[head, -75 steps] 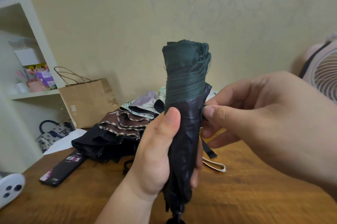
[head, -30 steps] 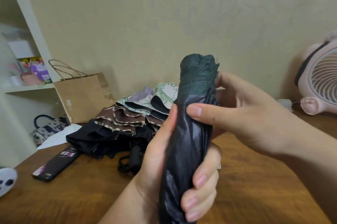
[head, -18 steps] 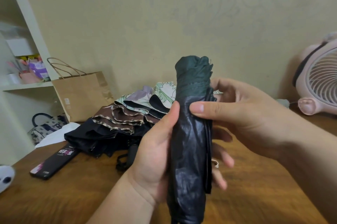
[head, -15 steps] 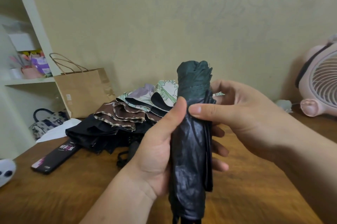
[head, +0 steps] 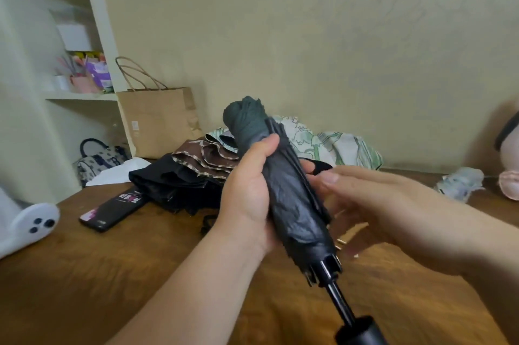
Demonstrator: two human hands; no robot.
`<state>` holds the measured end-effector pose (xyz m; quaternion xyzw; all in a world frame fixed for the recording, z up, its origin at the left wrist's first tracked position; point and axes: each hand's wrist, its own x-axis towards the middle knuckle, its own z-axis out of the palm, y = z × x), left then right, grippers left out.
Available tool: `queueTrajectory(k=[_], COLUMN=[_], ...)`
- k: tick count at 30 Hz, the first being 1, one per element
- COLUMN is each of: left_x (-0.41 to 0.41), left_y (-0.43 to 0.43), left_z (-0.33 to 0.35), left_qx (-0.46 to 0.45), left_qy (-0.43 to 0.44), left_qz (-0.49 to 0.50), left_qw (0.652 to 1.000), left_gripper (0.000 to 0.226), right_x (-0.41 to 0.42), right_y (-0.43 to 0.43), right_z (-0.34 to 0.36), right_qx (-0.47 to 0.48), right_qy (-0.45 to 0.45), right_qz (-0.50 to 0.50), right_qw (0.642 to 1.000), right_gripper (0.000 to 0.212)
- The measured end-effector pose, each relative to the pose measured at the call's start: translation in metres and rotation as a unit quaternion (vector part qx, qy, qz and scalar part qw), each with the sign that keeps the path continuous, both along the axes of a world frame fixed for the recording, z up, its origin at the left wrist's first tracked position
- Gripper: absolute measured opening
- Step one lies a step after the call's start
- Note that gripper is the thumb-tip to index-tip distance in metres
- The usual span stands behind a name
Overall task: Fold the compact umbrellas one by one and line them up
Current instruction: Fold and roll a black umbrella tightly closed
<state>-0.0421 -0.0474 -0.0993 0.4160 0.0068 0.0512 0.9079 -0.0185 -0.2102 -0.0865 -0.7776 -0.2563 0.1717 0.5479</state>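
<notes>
The left hand (head: 247, 193) curls round the middle of the rolled dark umbrella (head: 292, 204) above the wooden table (head: 112, 260), handle (head: 362, 330) slanting down toward the person, while the right hand (head: 387, 204) lies just beside its right flank, fingers loosely straight.

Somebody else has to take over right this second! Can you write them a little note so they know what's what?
Left hand grips the rolled umbrella, tilted above the table.
Right hand is beside it; blurred, so whether it pinches anything is unclear.
Done: it is rolled tight.
Left: unclear if it is tied shut; shaft shows bare above the handle. Set it down, then fold the black, brown and floral umbrellas heaped behind, and line up all.
</notes>
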Motion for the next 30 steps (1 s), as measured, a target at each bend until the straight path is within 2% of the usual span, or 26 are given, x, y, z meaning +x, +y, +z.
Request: queueTrajectory(k=[4, 6, 8, 12, 16, 20, 22, 26, 30], left_x=[0.015, 0.020, 0.023, 0.026, 0.025, 0.025, 0.024, 0.020, 0.020], left_y=[0.034, 0.048, 0.060, 0.076, 0.077, 0.074, 0.073, 0.061, 0.049], left_z=[-0.001, -0.004, -0.006, -0.007, -0.009, -0.014, -0.013, -0.011, -0.010], left_qx=[-0.124, -0.179, -0.207, -0.243, -0.265, -0.276, -0.280, -0.244, -0.240], left_qy=[0.038, 0.036, 0.032, 0.030, 0.046, 0.027, 0.001, -0.034, -0.012], left_qz=[0.101, 0.121, 0.143, 0.165, 0.173, 0.145, 0.132, 0.127, 0.140], left_qw=[0.986, 0.976, 0.967, 0.956, 0.947, 0.950, 0.951, 0.961, 0.961], left_gripper=[0.036, 0.038, 0.042, 0.018, 0.018, 0.023, 0.023, 0.024, 0.035], right_x=[-0.007, -0.008, -0.010, -0.017, -0.025, -0.025, -0.025, -0.030, -0.032], right_y=[0.000, -0.004, -0.005, 0.000, 0.011, 0.016, 0.019, 0.033, 0.039], right_z=[0.002, 0.003, 0.006, 0.005, -0.005, -0.012, -0.018, -0.035, -0.042], right_qx=[-0.112, -0.144, -0.166, -0.103, -0.144, -0.144, -0.135, -0.074, -0.008], right_qy=[-0.025, -0.016, -0.059, -0.143, -0.345, -0.445, -0.460, -0.426, -0.428], right_qz=[0.039, 0.061, 0.056, -0.003, -0.048, -0.065, -0.071, -0.067, -0.104], right_qw=[0.993, 0.988, 0.983, 0.984, 0.926, 0.882, 0.875, 0.899, 0.898], right_gripper=[0.048, 0.047, 0.042, 0.027, 0.036, 0.038, 0.042, 0.046, 0.039])
